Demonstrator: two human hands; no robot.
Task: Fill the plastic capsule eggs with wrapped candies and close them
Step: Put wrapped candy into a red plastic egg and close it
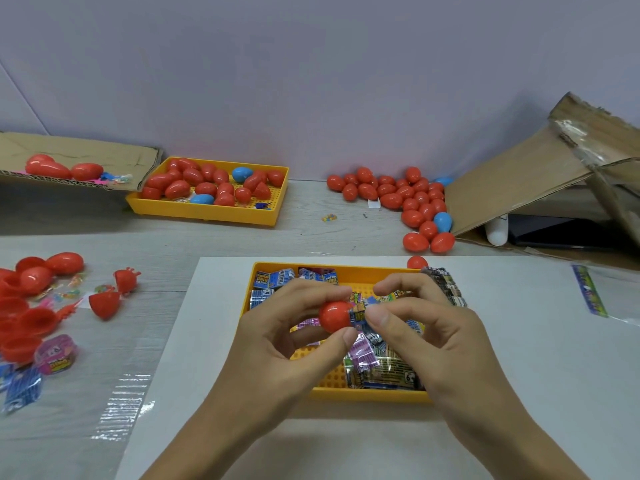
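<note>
Leftmost, a heap of open red egg halves [20, 306] lies on the wooden table [311, 233], with a pink candy pack [55, 355] and blue wrappers [20, 389] just beside them on clear plastic film [104, 393]. Behind them, a flat cardboard sheet [86, 150] carries a few closed red eggs [62, 169]. Next to it sits a far yellow tray [207, 213] holding red eggs and two blue ones.

Nearer the middle, a white sheet [207, 427] covers the table, and on it stands a near yellow tray [363, 396] full of wrapped candies [377, 368]. Above this tray the left hand [277, 351] grips a red egg half [335, 316], thumb below and fingers curled over the top. The right hand [422, 327] meets it from the other side, its thumb and forefinger pinching a wrapped candy [360, 311] that touches the open edge of the half; whether the candy is already partly inside is hard to tell, since the fingers cover the rim.

Behind, right of centre, a loose pile of closed eggs [398, 199] spreads over the table, mostly red with a couple of blue. One more red egg [417, 262] sits at the near tray's far right corner. Farthest right, a torn cardboard box [519, 181] leans open, and a clear bag with a printed strip [588, 292] lies on the white sheet.
</note>
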